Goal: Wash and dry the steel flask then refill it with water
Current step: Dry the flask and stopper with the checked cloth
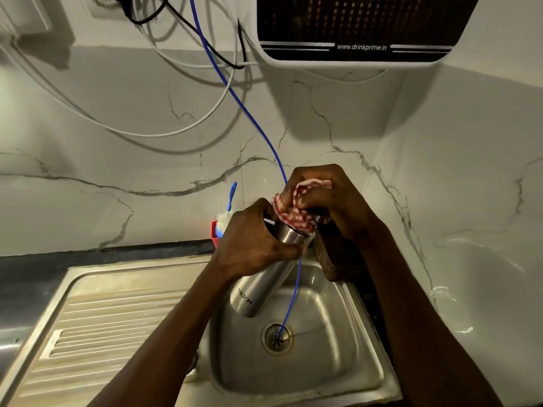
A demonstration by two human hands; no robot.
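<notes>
We see a brushed, satin-finished cylindrical steel flask (258, 284), a soft red-and-white checked cloth (293, 214), a dull scuffed stainless-steel sink (346, 362), and glossy white veined marble-look wall panels (147, 171).

One head-worn view — looking forward and down, close over the sink (346, 292) — facing the wall (147, 160).

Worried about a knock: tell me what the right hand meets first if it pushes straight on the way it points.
The right hand points down-left into the steel flask mouth, so it meets the red-checked cloth it already grips, then likely the flask's rim; depth inside is hidden.
</notes>
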